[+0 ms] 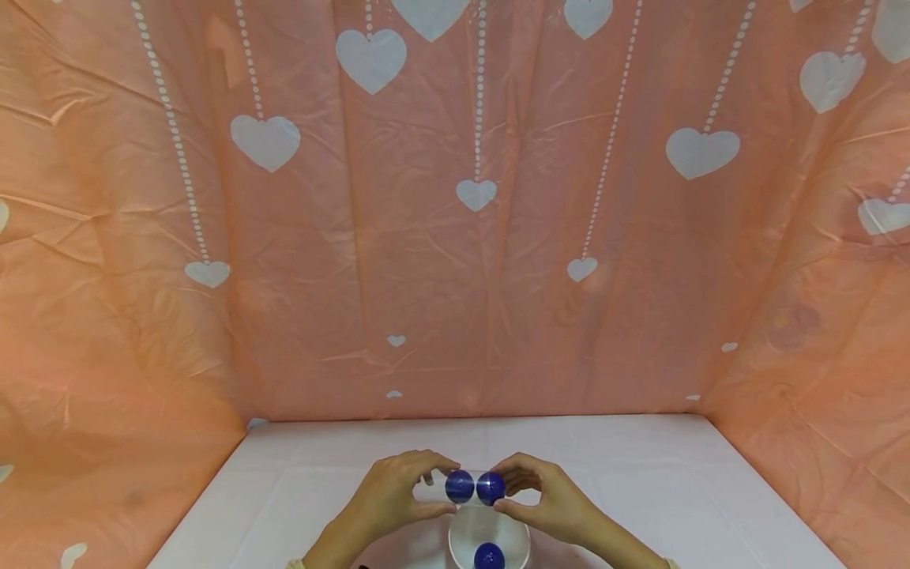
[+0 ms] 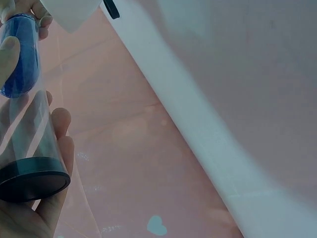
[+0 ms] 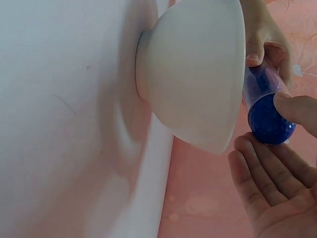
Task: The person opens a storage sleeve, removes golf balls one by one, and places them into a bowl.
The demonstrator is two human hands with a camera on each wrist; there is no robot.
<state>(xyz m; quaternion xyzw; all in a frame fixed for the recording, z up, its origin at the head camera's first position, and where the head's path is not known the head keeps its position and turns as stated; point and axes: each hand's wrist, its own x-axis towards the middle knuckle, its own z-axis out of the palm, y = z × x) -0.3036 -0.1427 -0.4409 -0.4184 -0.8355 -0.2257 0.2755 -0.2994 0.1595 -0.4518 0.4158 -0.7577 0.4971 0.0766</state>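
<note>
My left hand [image 1: 389, 494] grips a clear plastic tube [image 2: 37, 126] lying level above the bowl, its black cap [image 2: 34, 181] at the left end. Inside the tube shows a blue ball [image 1: 459, 486]. With thumb and fingertips, my right hand [image 1: 558, 499] pinches another blue ball, a dimpled golf ball [image 3: 270, 119], at the tube's right end. How far that ball sits inside the mouth is hard to tell. Just below the hands stands a white bowl [image 3: 198, 74], and a third blue ball [image 1: 489, 555] lies in it.
A white-covered table [image 1: 320, 450] spreads under the hands. Orange sheeting with white hearts [image 1: 419, 237] hangs behind it and along both sides. In the left wrist view, a small black object [image 2: 112, 9] lies near the upper edge, its kind unclear.
</note>
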